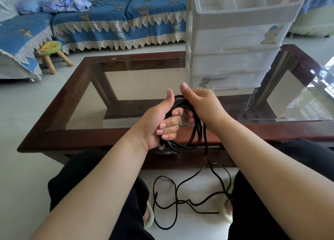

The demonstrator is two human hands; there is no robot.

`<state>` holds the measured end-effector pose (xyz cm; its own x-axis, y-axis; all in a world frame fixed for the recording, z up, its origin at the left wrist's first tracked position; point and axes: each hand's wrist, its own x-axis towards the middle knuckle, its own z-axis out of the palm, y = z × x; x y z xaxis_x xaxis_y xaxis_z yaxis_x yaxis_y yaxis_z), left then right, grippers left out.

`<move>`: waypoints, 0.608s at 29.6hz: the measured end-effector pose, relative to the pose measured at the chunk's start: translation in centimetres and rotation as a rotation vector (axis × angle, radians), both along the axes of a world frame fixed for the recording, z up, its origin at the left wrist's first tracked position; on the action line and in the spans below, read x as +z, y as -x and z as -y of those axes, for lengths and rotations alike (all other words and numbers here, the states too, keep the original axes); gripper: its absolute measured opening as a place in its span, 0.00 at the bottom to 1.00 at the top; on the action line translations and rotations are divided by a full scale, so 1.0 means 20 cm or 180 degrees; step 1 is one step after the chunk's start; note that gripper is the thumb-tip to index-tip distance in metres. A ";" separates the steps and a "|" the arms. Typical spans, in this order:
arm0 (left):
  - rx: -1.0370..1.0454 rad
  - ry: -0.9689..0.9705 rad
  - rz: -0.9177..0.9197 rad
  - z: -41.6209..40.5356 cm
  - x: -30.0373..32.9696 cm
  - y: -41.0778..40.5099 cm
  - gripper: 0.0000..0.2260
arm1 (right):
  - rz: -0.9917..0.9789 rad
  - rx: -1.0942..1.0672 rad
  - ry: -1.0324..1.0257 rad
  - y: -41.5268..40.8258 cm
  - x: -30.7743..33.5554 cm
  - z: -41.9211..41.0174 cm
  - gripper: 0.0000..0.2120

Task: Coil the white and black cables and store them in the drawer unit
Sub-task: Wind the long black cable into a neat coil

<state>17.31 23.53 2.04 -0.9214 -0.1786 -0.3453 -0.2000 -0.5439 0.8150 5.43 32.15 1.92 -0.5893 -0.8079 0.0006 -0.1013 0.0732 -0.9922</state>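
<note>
A home living room: a sofa [112, 20] under a blue lace-trimmed cover, a small wooden stool [52, 55], a glass-topped coffee table [75, 98] and a plastic drawer unit [235, 40] on it.

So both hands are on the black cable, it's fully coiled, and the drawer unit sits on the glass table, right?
Not fully coiled. The head view shows both hands, left and right, gripping the black cable, but a long loose tail lies on the floor. The drawer unit does sit on the glass table.
</note>
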 end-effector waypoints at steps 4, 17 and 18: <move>0.0193 -0.0029 -0.0056 0.00 0.01 0.01 0.29 | 0.0138 -0.0317 0.0378 0.01 0.00 0.00 0.17; 0.0359 -0.0171 -0.0196 0.04 0.00 0.00 0.23 | -0.0394 -0.0559 0.0421 0.00 -0.03 0.02 0.18; 0.0442 -0.0143 -0.0199 0.05 0.00 0.00 0.23 | -0.0308 -0.0465 0.0206 0.00 -0.04 0.02 0.21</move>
<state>17.27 22.59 2.07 -0.9088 -0.2914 -0.2987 -0.0700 -0.5991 0.7976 5.44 31.68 1.15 -0.6949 -0.7103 0.1122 -0.1896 0.0305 -0.9814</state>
